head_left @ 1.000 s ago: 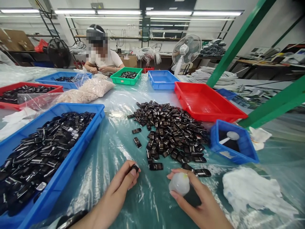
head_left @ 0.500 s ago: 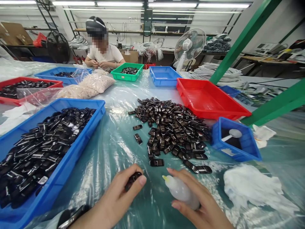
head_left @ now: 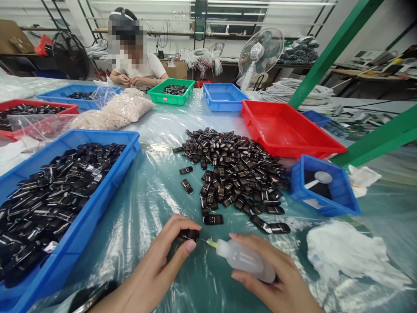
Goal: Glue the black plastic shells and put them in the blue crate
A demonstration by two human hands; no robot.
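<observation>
Between the thumb and fingers of my left hand (head_left: 169, 252) is a small glossy black plastic piece (head_left: 189, 234), partly hidden by the fingers. My right hand (head_left: 270, 265) is wrapped around a translucent squeeze bottle (head_left: 246, 257), tilted left. The bottle's yellow needle tip (head_left: 212, 244) points at the held piece; its thin needle reaches close to the piece's edge, and I cannot tell whether they touch. Just beyond both hands lies a heap of similar black pieces (head_left: 228, 171), with a few loose ones along its near and left sides.
A long blue tray (head_left: 112, 198) full of black pieces stands left. On the right are a red tray (head_left: 283, 130), a small blue bin (head_left: 325, 206) holding a white scoop (head_left: 321, 178), and a crumpled white cloth (head_left: 345, 250). Across the table, another person (head_left: 137, 69) sits behind a green tray (head_left: 166, 99).
The squeeze bottle has turned flatter and moved left, bringing its needle close to the black piece. My left hand has turned the piece toward the bottle. The view has tilted slightly down.
</observation>
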